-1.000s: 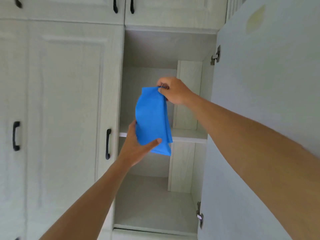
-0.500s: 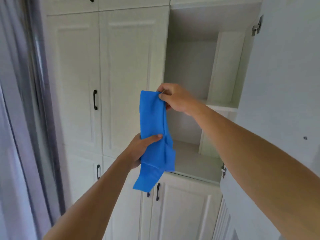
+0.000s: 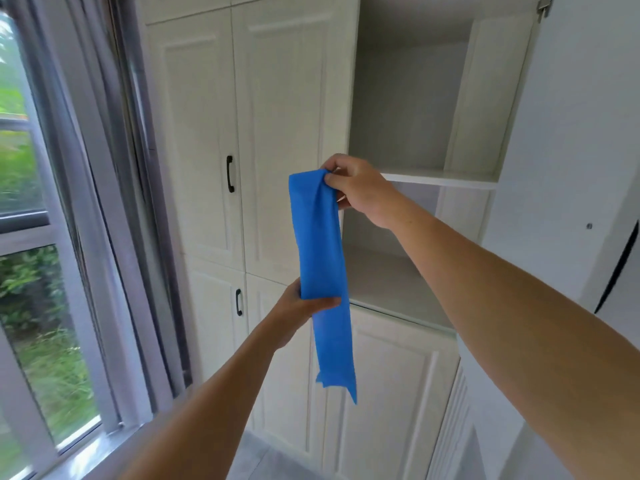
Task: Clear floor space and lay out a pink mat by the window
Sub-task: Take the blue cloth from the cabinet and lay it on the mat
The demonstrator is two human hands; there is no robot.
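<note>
Home room: white built-in wardrobes [image 3: 277, 133], curtained window [image 3: 52, 202].

soft daylight comes in from the window [image 3: 20, 161] on the left, washing out the greenery outside, and the white cupboard doors [image 3: 277, 133] are evenly lit without glare. the open compartment [image 3: 405, 109] sits in grey shade. the curtain [image 3: 114, 150] and window frame bow and smear toward the left edge, while the blue cloth [image 3: 320, 254] mid-frame looks fairly sharp.
</note>
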